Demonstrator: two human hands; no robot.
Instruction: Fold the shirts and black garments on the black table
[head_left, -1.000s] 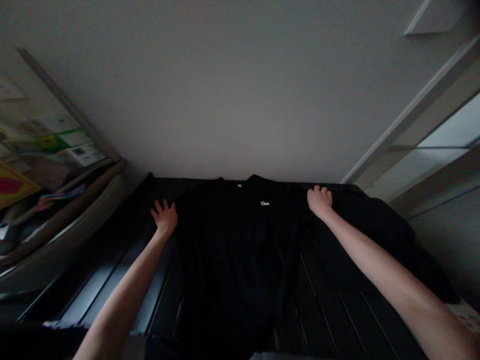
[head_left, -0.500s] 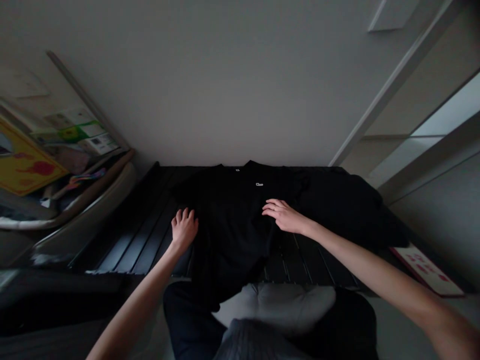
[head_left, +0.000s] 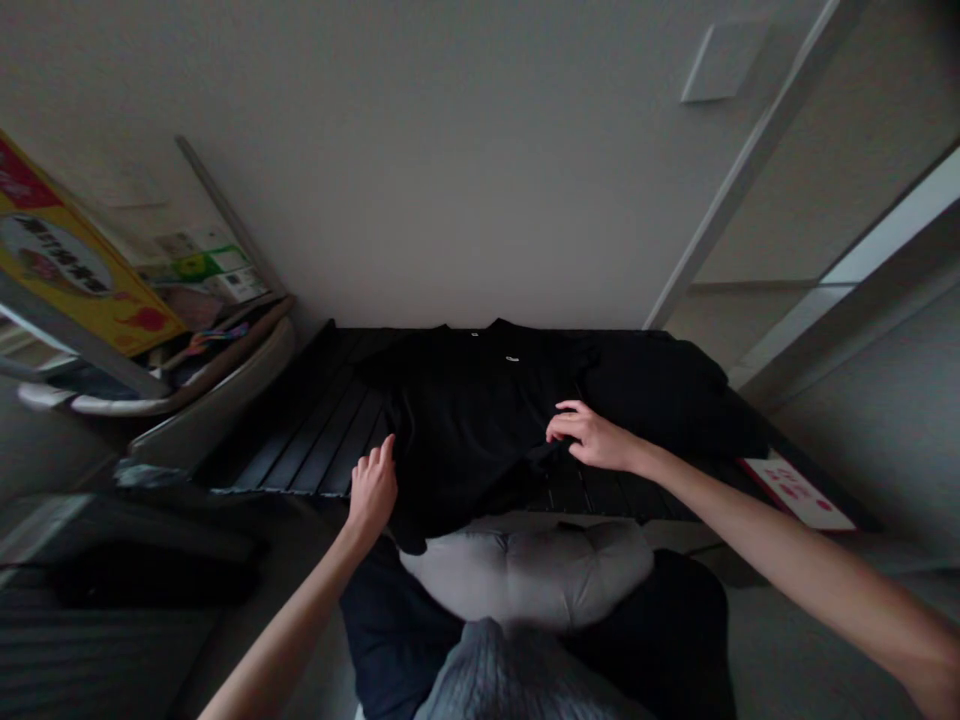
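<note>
A black shirt (head_left: 465,420) lies spread on a low black slatted table (head_left: 322,440), its collar toward the wall and its hem hanging over the near edge. My left hand (head_left: 372,488) rests at the shirt's left lower edge, fingers extended and flat against the cloth. My right hand (head_left: 592,435) lies on the shirt's right lower side, fingers curled and pinching at the fabric. The room is dim, so the folds of the cloth are hard to make out.
More black clothing (head_left: 667,400) is heaped on the table's right side. A printed card (head_left: 795,492) lies at the right edge. A chair with boxes and a yellow package (head_left: 82,270) stands at the left. The wall is close behind. My lap (head_left: 525,580) is below.
Both hands have slid from the shirt's shoulders down toward its hem and nearer to me. The view has pulled back, showing my lap.
</note>
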